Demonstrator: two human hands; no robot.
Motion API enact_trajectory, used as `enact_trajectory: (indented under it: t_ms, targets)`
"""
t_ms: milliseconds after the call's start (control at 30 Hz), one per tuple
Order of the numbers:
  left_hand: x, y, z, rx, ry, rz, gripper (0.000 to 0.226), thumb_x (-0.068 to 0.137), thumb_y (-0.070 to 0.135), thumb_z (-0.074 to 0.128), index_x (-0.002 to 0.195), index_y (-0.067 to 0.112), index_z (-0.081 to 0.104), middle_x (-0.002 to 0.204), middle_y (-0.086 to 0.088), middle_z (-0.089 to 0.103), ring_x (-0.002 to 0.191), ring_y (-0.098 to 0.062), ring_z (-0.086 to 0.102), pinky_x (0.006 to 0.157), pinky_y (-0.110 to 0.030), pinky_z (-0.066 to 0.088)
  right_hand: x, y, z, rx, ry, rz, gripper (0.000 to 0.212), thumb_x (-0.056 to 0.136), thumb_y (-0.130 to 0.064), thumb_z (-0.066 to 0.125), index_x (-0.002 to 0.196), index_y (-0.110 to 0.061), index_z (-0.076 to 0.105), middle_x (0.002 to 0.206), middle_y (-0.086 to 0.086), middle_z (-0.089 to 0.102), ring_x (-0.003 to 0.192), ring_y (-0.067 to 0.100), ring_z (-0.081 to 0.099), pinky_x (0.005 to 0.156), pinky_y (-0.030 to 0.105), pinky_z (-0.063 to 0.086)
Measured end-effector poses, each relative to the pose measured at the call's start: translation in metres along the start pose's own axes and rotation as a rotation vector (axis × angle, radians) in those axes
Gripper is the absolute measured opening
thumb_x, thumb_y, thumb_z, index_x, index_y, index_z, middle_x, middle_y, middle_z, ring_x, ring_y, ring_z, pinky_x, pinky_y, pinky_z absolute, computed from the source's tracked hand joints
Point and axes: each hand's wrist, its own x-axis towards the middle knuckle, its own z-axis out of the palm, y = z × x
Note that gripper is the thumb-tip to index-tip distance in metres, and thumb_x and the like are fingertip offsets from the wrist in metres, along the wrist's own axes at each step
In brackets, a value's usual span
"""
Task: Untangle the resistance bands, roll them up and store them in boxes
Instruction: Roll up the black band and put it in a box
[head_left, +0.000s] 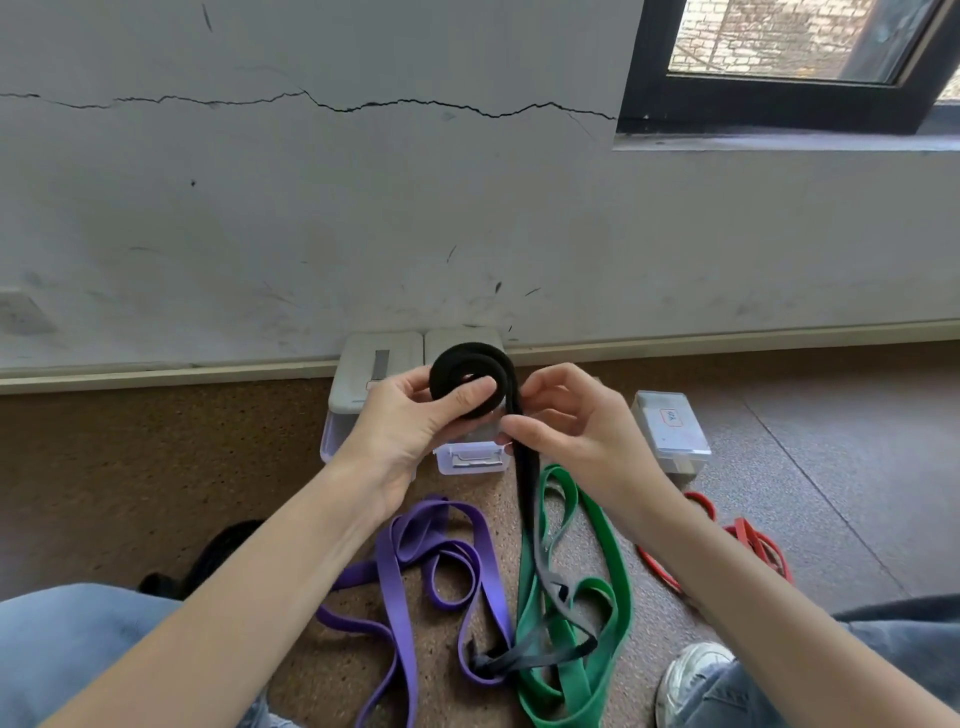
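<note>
A black resistance band (529, 499) is partly rolled into a coil held up in front of me. My left hand (410, 421) grips the coil, thumb pressed across its face. My right hand (566, 421) pinches the band's straight part just below the coil. The rest of the black band hangs down and trails across the floor. A purple band (400, 571) lies loose on the floor below my left forearm. A green band (608, 577) lies beside it, under the black tail. A red band (753, 540) lies to the right, partly hidden by my right forearm.
Two clear plastic boxes with white lids (363, 374), (470, 460) stand against the wall behind my hands. A third box (672, 423) stands to the right. A dark object (218, 551) lies at the left. My knees and a white shoe (691, 675) frame the floor.
</note>
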Motion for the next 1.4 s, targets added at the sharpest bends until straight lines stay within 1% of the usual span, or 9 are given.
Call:
enact_trajectory:
  t_ms: [167,333,467,733,867,1000,1133,1300,1400]
  targets:
    - [-0.002,-0.013,-0.001,0.132,-0.019,-0.062,0.032,0.063,0.021,0.074,0.094,0.019,0.067,0.088,0.0,0.074,0.084,-0.011,0.07,0.069,-0.02,0.056,-0.003,0.005,0.0,-0.084,0.074,-0.02,0.018,0.078,-0.003,0.07,0.09,-0.007,0.057,0.079,0.002,0.069,0.073,0.01,0.068,0.066,0.023,0.056]
    - [-0.003,-0.003,-0.007,0.527,-0.269,-0.12,0.017,0.079,0.012,0.071,0.091,0.024,0.07,0.079,0.009,0.074,0.074,0.002,0.068,0.056,-0.004,0.045,0.002,0.0,-0.007,-0.319,0.004,-0.085,0.027,0.085,0.0,0.059,0.094,-0.025,0.064,0.091,-0.006,0.066,0.084,0.002,0.062,0.071,0.017,0.054]
    - [-0.002,0.009,-0.012,0.463,-0.32,-0.145,0.013,0.083,0.007,0.064,0.092,0.015,0.069,0.082,-0.004,0.075,0.077,-0.015,0.072,0.059,-0.017,0.054,0.002,0.002,-0.011,-0.388,-0.034,-0.103,0.029,0.085,0.0,0.062,0.094,-0.028,0.066,0.09,-0.014,0.066,0.081,-0.001,0.061,0.071,0.013,0.051]
    - [0.003,0.02,-0.016,0.422,-0.11,0.108,0.008,0.084,0.006,0.063,0.085,0.012,0.067,0.07,0.001,0.074,0.067,-0.013,0.071,0.056,-0.019,0.055,0.0,0.003,-0.01,0.105,-0.064,0.177,0.029,0.07,-0.017,0.072,0.093,-0.009,0.054,0.084,0.014,0.073,0.071,0.024,0.07,0.064,0.024,0.054]
    - [0.001,0.01,-0.011,0.329,-0.066,0.124,0.009,0.085,0.004,0.061,0.087,0.01,0.067,0.07,0.002,0.073,0.066,-0.01,0.071,0.056,-0.017,0.054,-0.002,0.007,0.001,0.185,0.007,0.172,0.026,0.076,-0.004,0.07,0.092,-0.006,0.05,0.081,0.015,0.073,0.068,0.024,0.07,0.062,0.026,0.055]
    - [0.0,0.002,-0.015,0.36,-0.179,-0.031,0.022,0.08,0.0,0.066,0.099,0.01,0.064,0.088,-0.007,0.075,0.081,-0.016,0.072,0.064,-0.02,0.056,-0.003,0.009,-0.007,0.077,0.098,0.101,0.021,0.081,0.0,0.065,0.1,-0.008,0.06,0.083,0.011,0.073,0.076,0.023,0.07,0.071,0.031,0.057]
    - [-0.004,-0.002,-0.016,0.436,-0.399,-0.286,0.029,0.071,0.005,0.074,0.098,0.01,0.067,0.093,-0.008,0.074,0.086,-0.019,0.071,0.065,-0.02,0.056,-0.002,0.005,-0.006,-0.067,0.004,-0.029,0.029,0.088,-0.001,0.057,0.098,-0.025,0.069,0.09,-0.008,0.071,0.09,0.007,0.065,0.076,0.019,0.052]
    - [0.001,0.003,-0.022,0.495,-0.371,-0.231,0.026,0.073,0.014,0.072,0.098,0.016,0.069,0.092,-0.007,0.074,0.088,-0.019,0.071,0.07,-0.025,0.058,0.0,0.005,-0.003,-0.292,-0.073,-0.057,0.035,0.088,-0.003,0.058,0.099,-0.036,0.064,0.094,-0.011,0.067,0.094,0.009,0.063,0.081,0.026,0.054]
    - [0.0,0.005,-0.02,0.401,-0.317,-0.139,0.026,0.07,0.013,0.07,0.096,0.015,0.068,0.086,-0.005,0.075,0.082,-0.016,0.072,0.062,-0.021,0.056,0.001,0.006,-0.007,-0.133,-0.015,-0.001,0.025,0.083,-0.007,0.064,0.099,-0.026,0.065,0.084,-0.004,0.072,0.084,0.011,0.069,0.072,0.024,0.056]
